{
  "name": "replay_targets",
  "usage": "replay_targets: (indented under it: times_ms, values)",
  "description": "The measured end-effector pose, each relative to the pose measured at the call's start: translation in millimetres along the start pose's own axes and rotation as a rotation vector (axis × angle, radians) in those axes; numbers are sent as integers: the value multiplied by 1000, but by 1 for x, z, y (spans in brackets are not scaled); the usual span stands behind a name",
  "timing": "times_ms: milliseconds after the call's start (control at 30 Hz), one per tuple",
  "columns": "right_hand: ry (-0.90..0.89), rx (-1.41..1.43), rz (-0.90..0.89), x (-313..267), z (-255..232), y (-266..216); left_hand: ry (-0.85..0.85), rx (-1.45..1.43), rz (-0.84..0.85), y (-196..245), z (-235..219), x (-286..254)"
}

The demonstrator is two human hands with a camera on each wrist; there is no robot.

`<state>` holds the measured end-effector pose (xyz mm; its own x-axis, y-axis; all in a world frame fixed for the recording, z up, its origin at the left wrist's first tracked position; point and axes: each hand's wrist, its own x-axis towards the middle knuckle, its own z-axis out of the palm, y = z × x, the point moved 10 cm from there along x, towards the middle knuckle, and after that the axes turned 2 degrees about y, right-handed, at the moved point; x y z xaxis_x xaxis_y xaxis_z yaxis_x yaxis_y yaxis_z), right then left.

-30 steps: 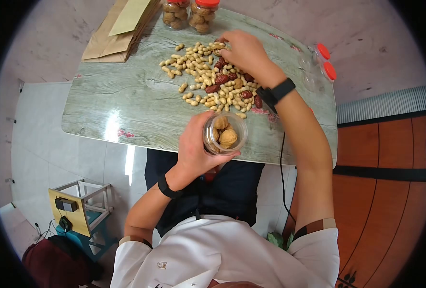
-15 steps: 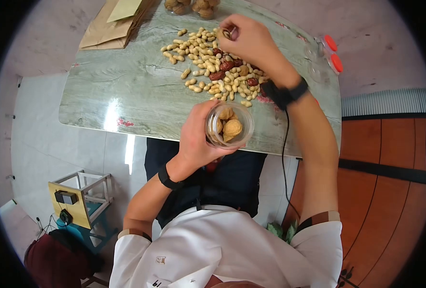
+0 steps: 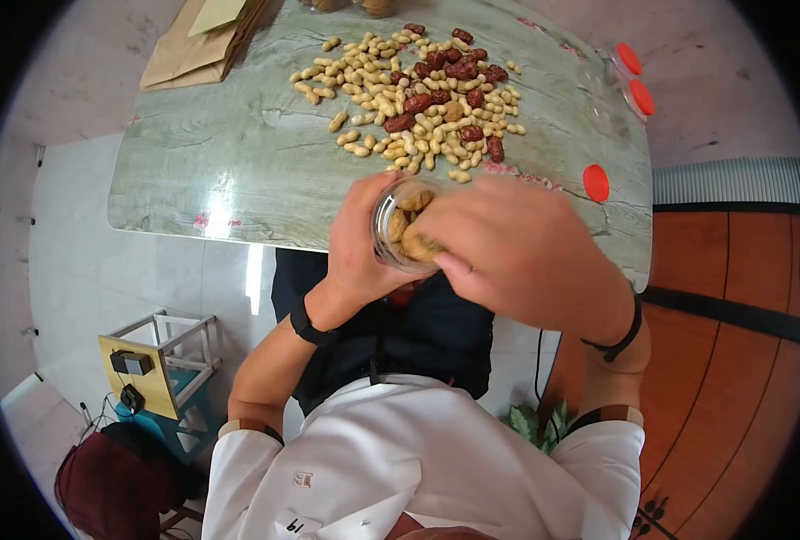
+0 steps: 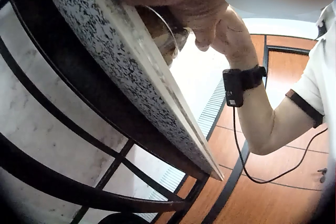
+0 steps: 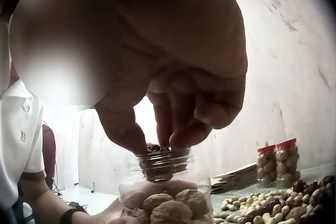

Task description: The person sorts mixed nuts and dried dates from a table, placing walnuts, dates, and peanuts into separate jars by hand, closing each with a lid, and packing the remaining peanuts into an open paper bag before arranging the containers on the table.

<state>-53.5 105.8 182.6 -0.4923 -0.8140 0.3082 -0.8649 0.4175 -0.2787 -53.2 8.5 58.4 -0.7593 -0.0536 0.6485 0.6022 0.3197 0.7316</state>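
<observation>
The left hand [image 3: 359, 247] grips a clear jar [image 3: 398, 225] of walnuts just off the table's [image 3: 238, 171] near edge, mouth up, so the right hand [image 3: 517, 252], fingertips pinched around a walnut, can reach in. Peanuts [image 3: 373, 72] and red dates [image 3: 454, 67] lie heaped toward the far edge.

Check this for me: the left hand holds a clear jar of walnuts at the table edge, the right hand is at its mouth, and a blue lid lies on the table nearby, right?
Nearly. The lid lying on the table is red, not blue, as the head view shows. The rest stands: the left hand holds the clear jar of walnuts at the table edge, and the right hand is at its mouth.
</observation>
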Motion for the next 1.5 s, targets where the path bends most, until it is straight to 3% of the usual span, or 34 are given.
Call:
replay_targets:
  times_ms: [67,133,267,367,433,500,600,667,1000,1067,1167,1300,1400,1467,1500]
  values:
    - [-87,-50,20,-4,6,-6,-6,-31,3,-3,1,-3]
    - [-305,-17,104,-8,20,-6,-12,-62,-1,-6,2,-5]
    - [-234,-32,104,-4,17,-1,-13,-44,-44,-8,3,-5]
    - [-289,-31,100,-4,14,10,-46,19,-98,-6,3,0]
    - [190,-103,27,11,-36,32,-50,70,-113,-6,2,0]
    - [254,-82,320,12,-28,101,-86,113,-127,-10,6,0]
    - [173,-235,292,16,9,162,-96,111,-145,-12,6,0]
    - [38,-329,435,18,32,193,-100,119,-143,-9,6,2]
    - [-28,-427,529,18,55,216,-94,120,-92,-5,4,3]
    - [45,-364,515,19,52,215,-94,111,-98,-7,5,3]
    - [-40,-280,606,18,58,226,-93,100,-113,-10,5,1]
    - [-19,-239,601,14,56,232,-72,63,-116,-9,5,2]
    - [87,-53,642,6,44,241,-62,56,-112,-8,4,2]
    - [173,222,702,3,36,246,-59,57,-107,-8,4,3]
    - [137,315,732,-1,30,240,-62,56,-102,-7,4,4]
